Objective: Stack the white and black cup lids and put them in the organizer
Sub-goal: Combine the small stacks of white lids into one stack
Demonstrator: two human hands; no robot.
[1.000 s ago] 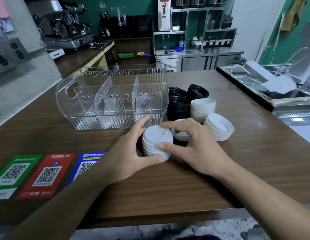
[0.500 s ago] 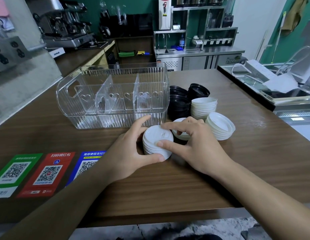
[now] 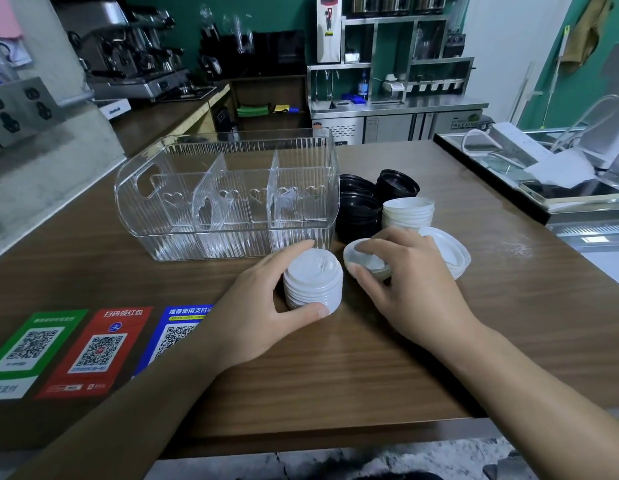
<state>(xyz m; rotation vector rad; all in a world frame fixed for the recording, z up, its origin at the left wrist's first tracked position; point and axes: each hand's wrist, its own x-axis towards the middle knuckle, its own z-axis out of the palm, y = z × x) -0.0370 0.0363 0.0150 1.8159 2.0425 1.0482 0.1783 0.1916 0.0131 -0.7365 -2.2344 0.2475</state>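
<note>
Right now the clear ribbed organizer (image 3: 228, 195) on the bench (image 3: 370, 358) shows three compartments with heart cutouts, nothing visible inside. Your left hand (image 3: 256, 317) grasps a stack of white lids (image 3: 313, 278) just in front of it; your right hand (image 3: 415, 285) pinches a single white lid (image 3: 365, 259). Black lid stacks (image 3: 361, 213) and more white lids (image 3: 408, 211) sit beside the organizer. QR stickers (image 3: 100, 348) carry Chinese text.
</note>
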